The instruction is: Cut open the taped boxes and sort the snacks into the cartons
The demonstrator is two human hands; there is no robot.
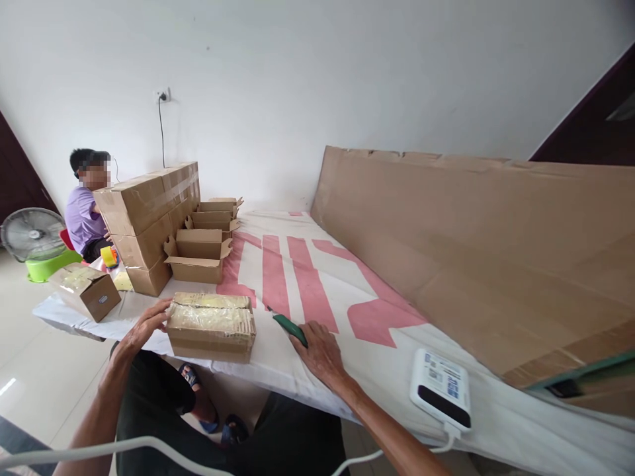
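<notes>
A small cardboard box (211,340) with shiny clear tape across its top lies near the front edge of the table. My left hand (149,324) rests against the box's left end, its fingers stretched out rather than wrapped round it. To the right of the box, my right hand (320,350) is closed round a green utility knife (290,328). The knife's dark tip points toward the box, a short way apart from it. Part of the knife's handle is hidden in my palm.
Stacked cardboard boxes (139,231) and several open small boxes (196,268) stand at the left. Another taped box (86,291) sits by the left edge. A large cardboard sheet (446,251) leans along the right. A white device (441,387) has a cable. A person (82,215) sits beyond.
</notes>
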